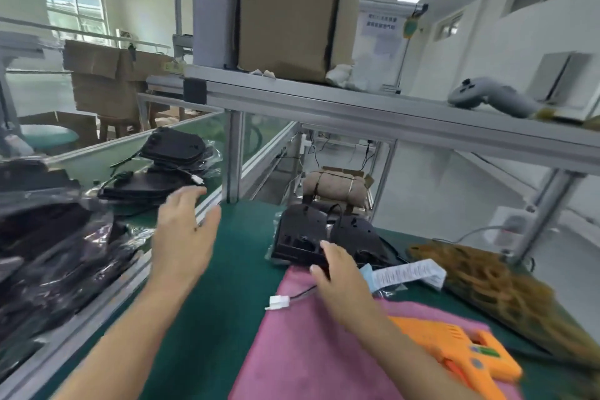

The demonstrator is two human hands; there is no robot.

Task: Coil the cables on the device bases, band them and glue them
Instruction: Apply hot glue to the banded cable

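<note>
Fingers point(319, 261) on black base point(300, 237)

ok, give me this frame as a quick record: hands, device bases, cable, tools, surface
left hand: open, in the air over the green bench, reaching toward the stacked bases
right hand: fingers on near edge of the front device base
stacked bases: behind the rail, left
cable: uncoiled, white connector on the pink cloth
glue gun: orange, lying on cloth, right
rubber bands: brown pile, far right
</note>
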